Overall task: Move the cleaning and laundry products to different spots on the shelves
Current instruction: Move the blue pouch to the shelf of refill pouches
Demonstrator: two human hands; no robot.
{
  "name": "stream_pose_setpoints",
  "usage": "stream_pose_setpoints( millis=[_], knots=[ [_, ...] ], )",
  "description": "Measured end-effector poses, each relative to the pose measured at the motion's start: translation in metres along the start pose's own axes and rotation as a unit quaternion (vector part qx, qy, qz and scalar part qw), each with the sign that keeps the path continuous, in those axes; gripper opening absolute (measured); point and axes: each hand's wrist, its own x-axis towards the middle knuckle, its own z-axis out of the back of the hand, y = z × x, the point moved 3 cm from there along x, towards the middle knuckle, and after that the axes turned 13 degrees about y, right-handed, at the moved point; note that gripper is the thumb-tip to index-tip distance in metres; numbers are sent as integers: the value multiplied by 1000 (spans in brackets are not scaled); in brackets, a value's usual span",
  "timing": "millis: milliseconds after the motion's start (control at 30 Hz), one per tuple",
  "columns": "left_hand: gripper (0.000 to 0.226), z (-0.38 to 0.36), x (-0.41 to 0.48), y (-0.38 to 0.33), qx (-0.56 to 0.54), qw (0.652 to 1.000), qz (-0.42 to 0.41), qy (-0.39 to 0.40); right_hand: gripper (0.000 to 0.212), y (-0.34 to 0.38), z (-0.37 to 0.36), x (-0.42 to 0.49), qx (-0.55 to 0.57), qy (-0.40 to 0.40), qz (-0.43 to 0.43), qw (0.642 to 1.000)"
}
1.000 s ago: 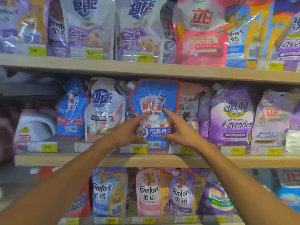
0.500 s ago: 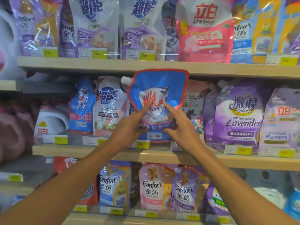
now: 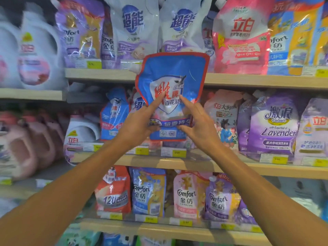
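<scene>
- Both hands hold the blue pouch [image 3: 171, 77] by its lower half, probably because a soft bag sags if it is gripped at one corner.
- The left hand [image 3: 138, 125] pinches the lower left edge with its forefinger straight up the front. The right hand [image 3: 200, 126] mirrors it on the lower right.
- The pouch is upright in the air, clear of the middle shelf [image 3: 266, 170], and its top overlaps the edge of the upper shelf [image 3: 248, 80].
</scene>
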Motion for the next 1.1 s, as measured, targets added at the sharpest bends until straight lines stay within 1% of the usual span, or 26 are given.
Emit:
stream_pose_setpoints(
  millis=[200, 367, 567, 733, 867, 1000, 1100],
  knots=[
    [112, 56, -47, 46, -7, 1000, 17, -15, 100, 73, -36, 22, 24, 8, 3, 1000],
    [112, 99, -91, 78, -15, 1000, 20, -1, 96, 131, -72, 38, 24, 10, 3, 1000],
    [114, 133, -128, 106, -12, 999, 38, -1, 93, 176, -105, 51, 47, 19, 16, 999],
    [113, 140, -129, 126, -15, 999, 36, 0, 92, 181, -122, 67, 42, 13, 19, 999],
    [113, 133, -114, 142, 0, 999, 34, -1, 93, 164, -134, 78, 36, 10, 14, 999],
    [113, 118, -98, 157, -14, 1000, 18, -9, 92, 143, -145, 88, 25, 1, 15, 1000],
    [113, 107, -89, 173, -15, 1000, 22, -6, 92, 132, -157, 92, 16, -4, 17, 1000]
  ],
)
